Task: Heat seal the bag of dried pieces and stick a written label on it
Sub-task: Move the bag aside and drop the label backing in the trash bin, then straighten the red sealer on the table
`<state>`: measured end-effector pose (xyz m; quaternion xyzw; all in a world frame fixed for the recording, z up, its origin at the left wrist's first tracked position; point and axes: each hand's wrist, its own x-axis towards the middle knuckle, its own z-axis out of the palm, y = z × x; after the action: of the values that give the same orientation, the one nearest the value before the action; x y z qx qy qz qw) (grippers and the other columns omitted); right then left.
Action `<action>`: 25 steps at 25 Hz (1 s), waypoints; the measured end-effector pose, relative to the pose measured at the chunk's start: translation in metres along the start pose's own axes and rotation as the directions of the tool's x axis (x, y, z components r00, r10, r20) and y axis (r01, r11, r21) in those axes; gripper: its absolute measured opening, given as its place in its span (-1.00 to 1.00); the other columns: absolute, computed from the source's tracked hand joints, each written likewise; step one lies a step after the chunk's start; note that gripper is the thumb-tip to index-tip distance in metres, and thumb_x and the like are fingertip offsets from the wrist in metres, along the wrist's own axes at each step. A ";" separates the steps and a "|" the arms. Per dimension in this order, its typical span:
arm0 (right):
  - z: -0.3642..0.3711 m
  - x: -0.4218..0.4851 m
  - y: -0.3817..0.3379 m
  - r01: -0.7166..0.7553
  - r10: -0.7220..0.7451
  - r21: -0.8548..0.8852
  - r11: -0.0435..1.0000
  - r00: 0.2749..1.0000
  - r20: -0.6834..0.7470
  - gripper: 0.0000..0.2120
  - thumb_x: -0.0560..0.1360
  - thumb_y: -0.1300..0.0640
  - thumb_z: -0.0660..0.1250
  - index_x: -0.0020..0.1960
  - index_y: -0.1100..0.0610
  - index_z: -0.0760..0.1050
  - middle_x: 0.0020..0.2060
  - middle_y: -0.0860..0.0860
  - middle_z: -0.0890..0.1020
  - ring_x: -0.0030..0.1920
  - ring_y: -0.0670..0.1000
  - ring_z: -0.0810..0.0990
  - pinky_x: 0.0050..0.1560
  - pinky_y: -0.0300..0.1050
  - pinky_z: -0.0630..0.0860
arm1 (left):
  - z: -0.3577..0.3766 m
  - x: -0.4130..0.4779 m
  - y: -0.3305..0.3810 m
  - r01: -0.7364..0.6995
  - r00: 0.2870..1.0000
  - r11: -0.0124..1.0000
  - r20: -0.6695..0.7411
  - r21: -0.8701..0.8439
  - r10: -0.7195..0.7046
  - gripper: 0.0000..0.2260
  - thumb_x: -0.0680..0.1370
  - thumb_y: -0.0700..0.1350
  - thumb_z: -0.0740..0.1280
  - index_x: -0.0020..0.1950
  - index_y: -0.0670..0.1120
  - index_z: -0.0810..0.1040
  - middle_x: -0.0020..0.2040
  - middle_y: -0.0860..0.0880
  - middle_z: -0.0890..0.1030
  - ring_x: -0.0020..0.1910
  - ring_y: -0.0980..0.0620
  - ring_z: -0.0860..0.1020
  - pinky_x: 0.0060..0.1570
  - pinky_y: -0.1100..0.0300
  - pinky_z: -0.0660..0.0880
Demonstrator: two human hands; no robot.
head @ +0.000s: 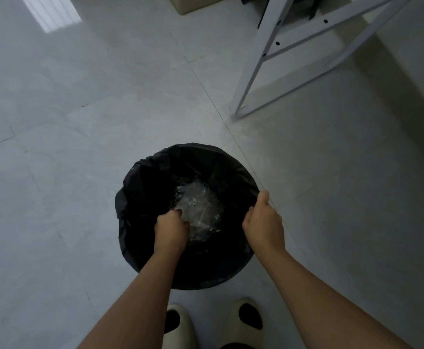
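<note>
A round bin lined with a black bag (155,177) stands on the floor right in front of my feet. Crumpled clear plastic (200,205) lies inside it. My left hand (172,229) hangs over the bin's opening with its fingers curled shut, fingertips at the left edge of the clear plastic. I cannot tell if it grips the plastic. My right hand (263,222) clasps the bin's right rim, thumb outside and fingers inside the liner. No bag of dried pieces, sealer or label is in view.
Pale floor tiles (80,122) surround the bin. A white metal table frame (276,59) stands at the upper right, with a beige box (193,3) behind it. My two slippers (246,321) show at the bottom edge.
</note>
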<state>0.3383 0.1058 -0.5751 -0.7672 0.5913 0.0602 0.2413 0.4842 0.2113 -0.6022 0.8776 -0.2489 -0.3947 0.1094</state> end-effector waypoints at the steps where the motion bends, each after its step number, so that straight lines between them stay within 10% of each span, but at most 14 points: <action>1: -0.003 -0.001 -0.001 -0.008 0.008 -0.015 1.000 1.000 0.028 -0.83 0.56 0.21 0.12 0.13 0.19 0.21 -0.28 0.13 0.55 -0.38 0.08 0.48 -0.44 -0.10 0.36 | -0.004 -0.006 0.001 -0.020 1.000 1.000 -0.003 0.014 0.020 -0.87 0.51 -0.20 0.27 -0.02 -0.25 0.53 -0.08 -0.25 0.59 -0.16 -0.19 0.54 -0.23 0.11 0.46; 7: -0.055 -0.027 -0.030 -0.022 0.058 -0.174 0.984 0.977 0.205 -0.22 0.51 -0.29 0.04 0.49 0.07 -0.26 0.47 0.17 0.15 0.33 0.19 0.33 0.16 0.09 0.37 | -0.052 -0.055 0.013 -0.119 0.992 0.987 -0.032 0.106 0.123 -0.75 0.55 -0.17 0.20 0.16 -0.23 0.52 -0.13 -0.23 0.62 -0.18 -0.18 0.57 -0.21 0.06 0.50; 17: -0.246 -0.140 -0.125 0.039 -0.014 -0.122 0.992 0.979 0.202 -0.28 0.52 -0.29 -0.03 0.51 0.11 -0.09 0.51 0.11 0.08 0.46 0.11 0.15 0.38 0.12 0.16 | -0.212 -0.200 0.119 -0.272 0.959 0.942 -0.026 0.197 0.283 -0.64 0.63 -0.12 0.06 0.41 -0.17 0.28 0.36 -0.14 0.45 0.29 -0.12 0.44 0.13 0.05 0.45; 25: -0.404 -0.296 -0.132 -0.081 0.097 0.318 0.945 0.995 -0.037 -0.34 0.55 -0.23 0.01 0.49 0.13 0.01 0.48 0.07 0.21 0.42 0.04 0.24 0.38 -0.06 0.21 | -0.308 -0.372 0.198 -0.413 0.896 0.876 -0.058 0.249 0.440 -0.62 0.65 -0.10 0.04 0.46 -0.13 0.24 0.44 -0.08 0.36 0.43 0.01 0.30 0.31 0.22 0.30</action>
<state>0.2973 0.2123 -0.0699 -0.6926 0.6333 -0.0442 0.3426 0.4353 0.2357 -0.0829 0.8286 -0.4739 -0.2791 0.1050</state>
